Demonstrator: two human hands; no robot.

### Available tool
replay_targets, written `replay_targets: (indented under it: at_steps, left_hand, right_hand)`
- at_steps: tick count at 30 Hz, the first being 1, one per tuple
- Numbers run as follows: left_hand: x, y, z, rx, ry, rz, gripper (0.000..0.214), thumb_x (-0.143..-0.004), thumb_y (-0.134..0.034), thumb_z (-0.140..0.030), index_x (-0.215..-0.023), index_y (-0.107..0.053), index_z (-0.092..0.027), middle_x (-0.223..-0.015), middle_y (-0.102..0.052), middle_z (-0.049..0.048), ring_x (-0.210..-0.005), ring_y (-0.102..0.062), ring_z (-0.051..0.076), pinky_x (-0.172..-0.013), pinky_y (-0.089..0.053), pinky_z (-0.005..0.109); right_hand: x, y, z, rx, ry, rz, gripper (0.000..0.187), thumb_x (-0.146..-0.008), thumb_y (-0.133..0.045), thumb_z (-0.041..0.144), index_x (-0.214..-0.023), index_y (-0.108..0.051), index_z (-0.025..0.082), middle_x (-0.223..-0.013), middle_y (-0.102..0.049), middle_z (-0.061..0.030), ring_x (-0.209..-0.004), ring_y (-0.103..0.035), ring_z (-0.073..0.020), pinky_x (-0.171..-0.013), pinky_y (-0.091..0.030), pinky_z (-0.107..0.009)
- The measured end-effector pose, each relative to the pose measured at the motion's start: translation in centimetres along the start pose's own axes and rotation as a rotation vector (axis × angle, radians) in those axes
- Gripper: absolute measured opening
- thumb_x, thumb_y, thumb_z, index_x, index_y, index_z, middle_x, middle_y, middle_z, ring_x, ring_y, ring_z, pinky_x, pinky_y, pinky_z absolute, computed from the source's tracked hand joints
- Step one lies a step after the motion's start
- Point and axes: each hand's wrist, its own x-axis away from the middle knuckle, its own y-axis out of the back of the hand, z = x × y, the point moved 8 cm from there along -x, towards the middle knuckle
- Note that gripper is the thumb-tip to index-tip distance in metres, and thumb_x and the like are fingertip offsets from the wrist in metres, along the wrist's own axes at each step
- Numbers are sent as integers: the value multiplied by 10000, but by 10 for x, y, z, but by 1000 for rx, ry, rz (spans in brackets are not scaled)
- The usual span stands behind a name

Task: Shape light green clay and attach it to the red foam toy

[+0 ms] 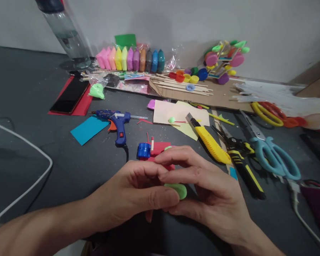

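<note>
A piece of light green modelling clay [179,190] is pinched between my two hands, low in the middle of the view. My left hand [146,192] has its thumb across the clay's near side, and its other fingers are partly hidden behind. From the right, my right hand [210,185] curves round the same piece, fingertips meeting those of the left. Just beyond the hands, partly covered by them, lie a red piece [161,146] and a blue cap-like roll [144,150]. A bit of light green shows past my right fingers.
A blue glue gun [120,124] lies left of centre, near a blue card [89,128] and a phone [70,94]. Rightward are a yellow utility knife [212,144], pliers [242,165] and scissors [274,156]. Clay packets [130,59] and a water bottle [69,39] stand behind.
</note>
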Motion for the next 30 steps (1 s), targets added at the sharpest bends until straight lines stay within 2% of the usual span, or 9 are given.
replay_targets:
  at_steps: [5, 10, 16, 22, 30]
  left_hand:
    - [1, 1, 3, -51, 18, -27, 281, -835, -800, -391, -749, -663, -160, -653, -527, -58, -570, -455, 52, -498, -408, 143]
    - [-1, 1, 2, -56, 40, -22, 292, -826, -804, -383, -718, -652, -158, -625, -531, -59, -540, -431, 48, -486, -370, 155]
    - [0, 2, 1, -43, 48, -7, 318, -790, -826, -458, -814, -711, -162, -686, -579, -39, -584, -468, 66, -496, -386, 164]
    - [1, 3, 3, -62, 69, -25, 292, -820, -810, -406, -752, -671, -159, -629, -580, -44, -535, -458, 55, -483, -358, 168]
    - [-1, 2, 3, -57, 48, -7, 305, -810, -814, -434, -787, -675, -163, -673, -557, -50, -568, -440, 58, -496, -375, 166]
  right_hand:
    - [-3, -2, 3, 37, 29, 7, 238, -921, -738, 341, -1137, -702, 246, -1202, -684, -56, -1170, -636, -209, -1005, -542, -392]
    - [-4, -3, 7, 78, 69, 12, 184, -934, -730, 334, -1066, -692, 211, -1183, -699, -62, -1152, -643, -195, -1014, -533, -380]
    - [-2, 0, 5, 28, 35, -14, 176, -944, -712, 378, -1019, -710, 219, -1184, -690, -45, -1153, -635, -188, -1003, -537, -360]
    - [-2, 0, 6, 19, 53, 0, 238, -930, -724, 398, -1076, -703, 210, -1213, -680, -58, -1183, -620, -196, -1017, -532, -370]
    - [-3, -1, 9, 52, 89, 2, 222, -948, -700, 388, -1071, -710, 204, -1213, -689, -75, -1179, -623, -215, -1021, -535, -420]
